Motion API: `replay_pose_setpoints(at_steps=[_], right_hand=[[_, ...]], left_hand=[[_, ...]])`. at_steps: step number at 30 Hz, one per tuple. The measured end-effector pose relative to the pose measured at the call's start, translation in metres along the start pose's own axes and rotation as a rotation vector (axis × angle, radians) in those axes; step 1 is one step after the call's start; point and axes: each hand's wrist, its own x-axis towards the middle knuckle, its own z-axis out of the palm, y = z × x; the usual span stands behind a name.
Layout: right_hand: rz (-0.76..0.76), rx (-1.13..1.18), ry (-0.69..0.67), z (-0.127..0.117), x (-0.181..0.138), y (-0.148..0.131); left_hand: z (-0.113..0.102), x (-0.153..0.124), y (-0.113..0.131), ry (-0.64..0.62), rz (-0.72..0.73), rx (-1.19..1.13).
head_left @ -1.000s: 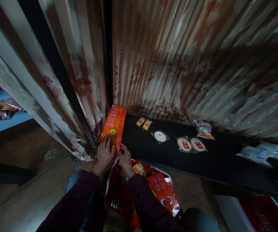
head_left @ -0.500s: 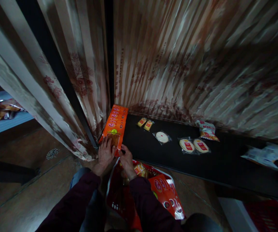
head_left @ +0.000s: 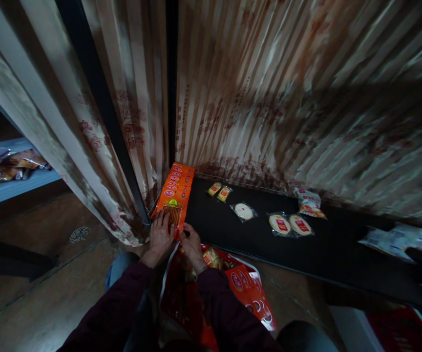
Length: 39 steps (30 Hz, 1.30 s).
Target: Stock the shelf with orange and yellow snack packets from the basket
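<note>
Orange snack packets [head_left: 177, 183] lie overlapped in a row at the left end of a low black shelf [head_left: 229, 230]. The nearest one has a clear window with brown sticks inside. My left hand [head_left: 160, 233] rests with its fingers spread on that packet's lower left part. With thumb and finger, my right hand [head_left: 192, 240] pinches the same packet's lower right corner. Below my hands stands a red shopping basket [head_left: 167, 283] on the floor. In it are more orange packets [head_left: 245, 288] and yellow wrapped snacks [head_left: 213, 257], partly hidden by my right arm.
Two small yellow packs [head_left: 219, 191], round white wrapped cakes [head_left: 284, 224] and a puffed bag [head_left: 309, 202] sit along the shelf. Pale bags [head_left: 397, 239] lie farther right. A dark post [head_left: 172, 88] and curtains [head_left: 233, 98] border it. Another shelf [head_left: 24, 183] is at left.
The view has shifted slightly, so the shelf and curtain sit a little differently. Both hands stay at the nearest orange packet, almost unmoved.
</note>
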Motion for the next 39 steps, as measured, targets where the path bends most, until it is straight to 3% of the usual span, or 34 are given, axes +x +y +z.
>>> replay_pose_setpoints(at_steps=[10,16,21,27,32,39], right_hand=[[-0.009,-0.043,-0.012,0.001,0.000,0.001],[-0.034,-0.349,-0.014,-0.004,-0.003,-0.014],[-0.099,-0.597,0.071,-0.007,-0.004,-0.026],[-0.393,-0.589,0.082,0.002,0.020,-0.023],[-0.370,-0.581,0.020,0.010,0.038,-0.012],[-0.353,-0.487,0.098,0.011,0.044,0.000]], left_hand=[[-0.003,-0.001,0.001,-0.025,0.008,0.043],[-0.007,0.002,0.002,-0.050,0.012,0.092],[-0.006,0.004,0.002,-0.069,0.024,0.124],[0.000,0.006,0.002,-0.060,0.016,0.121],[-0.004,0.009,0.005,-0.066,0.010,0.127],[-0.015,0.014,0.015,-0.109,0.009,0.162]])
